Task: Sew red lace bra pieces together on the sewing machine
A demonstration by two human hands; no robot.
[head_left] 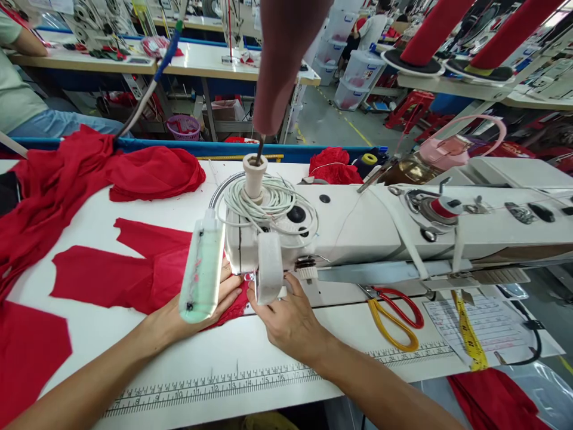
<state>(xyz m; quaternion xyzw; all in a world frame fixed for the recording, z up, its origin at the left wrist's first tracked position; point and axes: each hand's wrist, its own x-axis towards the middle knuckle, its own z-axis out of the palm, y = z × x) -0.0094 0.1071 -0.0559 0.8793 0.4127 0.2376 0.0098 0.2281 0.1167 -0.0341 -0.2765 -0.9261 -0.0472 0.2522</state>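
Observation:
My left hand [224, 298] lies flat, fingers stretched out, on a cut piece of red fabric [107, 278] beside the needle area of a white sewing machine [358, 221]. A pale green lamp or cover [200, 272] hides part of that hand. My right hand [290, 322] is close under the machine's head, at the right end of the fabric. Its thumb and a finger show on either side of a white guard [270, 269], which hides the space between them, so I cannot tell whether they grip anything. The needle is hidden too.
Scissors with red and yellow handles [396, 316] lie right of my hand. More red cloth [54, 185] is heaped at left. A yellow tape measure [470, 334] hangs over a written sheet [487, 322]. A printed ruler [233, 382] runs along the front. A person [27, 89] sits beyond.

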